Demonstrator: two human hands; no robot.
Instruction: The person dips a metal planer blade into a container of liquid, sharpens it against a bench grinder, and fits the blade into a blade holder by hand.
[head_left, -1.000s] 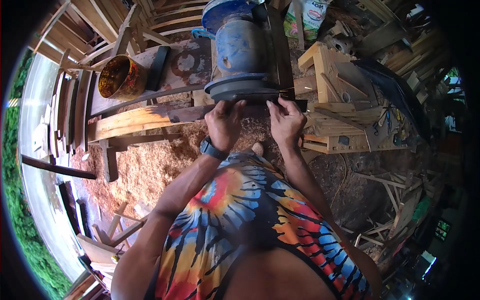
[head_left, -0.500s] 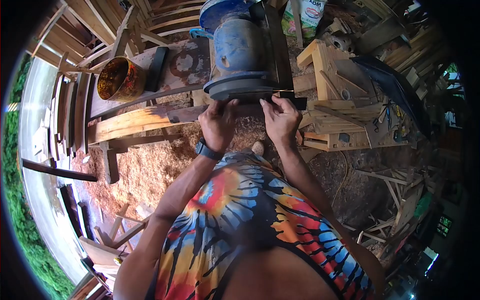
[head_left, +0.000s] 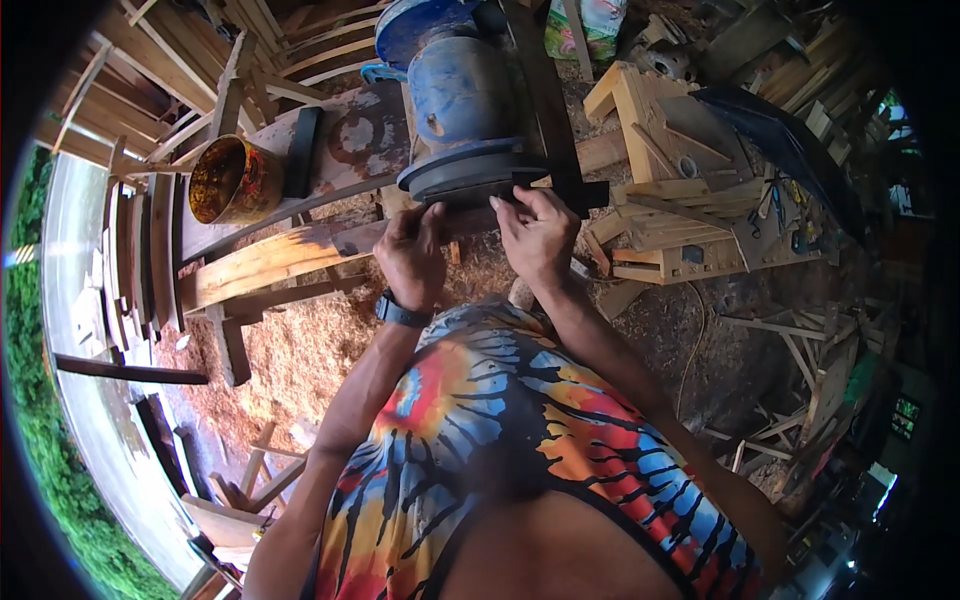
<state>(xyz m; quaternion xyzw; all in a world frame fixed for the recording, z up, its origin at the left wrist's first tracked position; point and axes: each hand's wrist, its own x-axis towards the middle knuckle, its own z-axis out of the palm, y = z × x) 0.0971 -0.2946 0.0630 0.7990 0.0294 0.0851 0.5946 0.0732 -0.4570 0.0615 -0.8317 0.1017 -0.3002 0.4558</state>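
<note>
A blue bench grinder (head_left: pixel 455 100) stands at the top centre, its grey wheel (head_left: pixel 470 172) facing me. Against the near side of the wheel lies a thin dark blade (head_left: pixel 468 192). My left hand (head_left: pixel 412 255), with a watch on the wrist, pinches the blade's left end. Thumb and fingers of my right hand (head_left: pixel 537 232) are pressed together on its right part. A dark bar (head_left: pixel 590 196) sticks out to the right beyond my right hand.
A stained round tin (head_left: pixel 235 180) and a black block (head_left: pixel 302 152) sit on the bench at the left. A wooden stand (head_left: pixel 690 215) with tools is on the right. Wood shavings (head_left: pixel 290 370) cover the floor. A dark umbrella-like sheet (head_left: pixel 790 150) hangs at the right.
Both hands have shifted slightly left in view along with the blade. The whole scene has also moved a little as the camera turned. The sparks-like bright line by the right hand is gone.
</note>
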